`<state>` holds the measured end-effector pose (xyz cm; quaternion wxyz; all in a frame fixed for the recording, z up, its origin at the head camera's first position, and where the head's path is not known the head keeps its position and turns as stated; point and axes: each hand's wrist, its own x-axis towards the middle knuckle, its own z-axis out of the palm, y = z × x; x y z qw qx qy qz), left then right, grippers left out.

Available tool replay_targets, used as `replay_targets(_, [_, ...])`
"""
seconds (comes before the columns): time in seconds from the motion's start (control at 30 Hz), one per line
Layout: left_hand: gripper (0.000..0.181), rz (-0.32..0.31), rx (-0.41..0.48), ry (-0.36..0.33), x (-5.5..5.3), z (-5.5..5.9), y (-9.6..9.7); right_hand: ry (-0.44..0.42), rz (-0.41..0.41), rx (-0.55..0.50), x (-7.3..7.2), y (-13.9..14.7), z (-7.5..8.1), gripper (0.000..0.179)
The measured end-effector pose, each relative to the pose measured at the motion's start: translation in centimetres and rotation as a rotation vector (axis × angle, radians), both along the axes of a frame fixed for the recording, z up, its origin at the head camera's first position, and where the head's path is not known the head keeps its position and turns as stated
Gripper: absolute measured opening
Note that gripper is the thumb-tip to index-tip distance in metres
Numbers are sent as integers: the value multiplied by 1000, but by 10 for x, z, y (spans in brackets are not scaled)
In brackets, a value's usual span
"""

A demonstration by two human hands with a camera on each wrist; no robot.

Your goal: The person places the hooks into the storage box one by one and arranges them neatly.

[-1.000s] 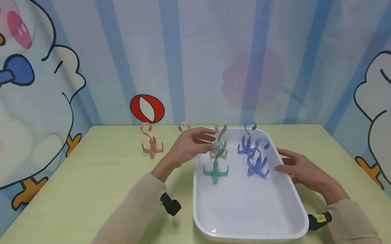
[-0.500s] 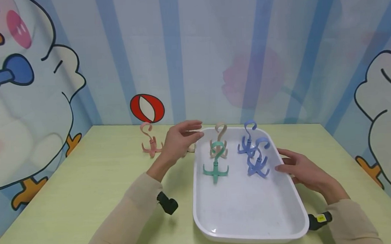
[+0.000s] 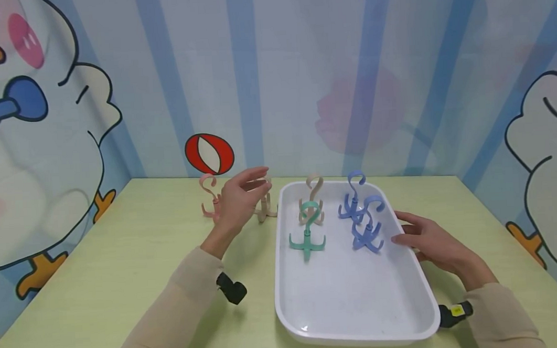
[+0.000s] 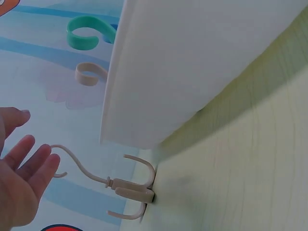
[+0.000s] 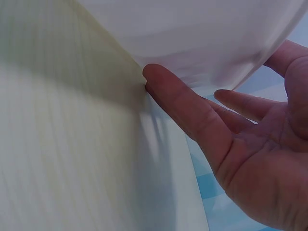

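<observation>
My left hand is at the beige four-armed hook standing on the table just left of the white tray. Its fingers are loosely bent, and in the left wrist view they cover part of the hook's curved top; whether they touch it I cannot tell. At the tray's right side, my right hand holds the rim, thumb over it and fingers against the outer wall. Inside the tray stand a green hook, another beige hook and two blue hooks.
A pink hook stands on the table farther left, partly hidden behind my left hand. The pale yellow-green table ends at a patterned backdrop at the back.
My left hand has moved left out of the tray, past its left rim, to the beige hook on the table. The green hook stays standing in the tray. My right hand has not moved.
</observation>
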<state>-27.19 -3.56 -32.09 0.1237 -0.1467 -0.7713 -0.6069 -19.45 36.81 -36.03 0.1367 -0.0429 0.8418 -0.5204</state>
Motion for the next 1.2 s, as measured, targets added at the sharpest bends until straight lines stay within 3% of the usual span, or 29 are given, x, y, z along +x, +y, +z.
replay_targets(0.37, [42, 28, 3, -42, 0, 0, -8, -5, -8, 0, 2, -2, 2, 84])
replay_targets(0.53, [41, 34, 16, -32, -1, -2, -10, -5, -9, -6, 3, -3, 3, 84])
replay_targets(0.93, [39, 121, 26, 19, -8, -6, -10, -3, -11, -21, 3, -3, 2, 84])
replay_targets(1.2, [52, 56, -35, -47, -14, -6, -12, -4, -11, -26, 2, -1, 1, 84])
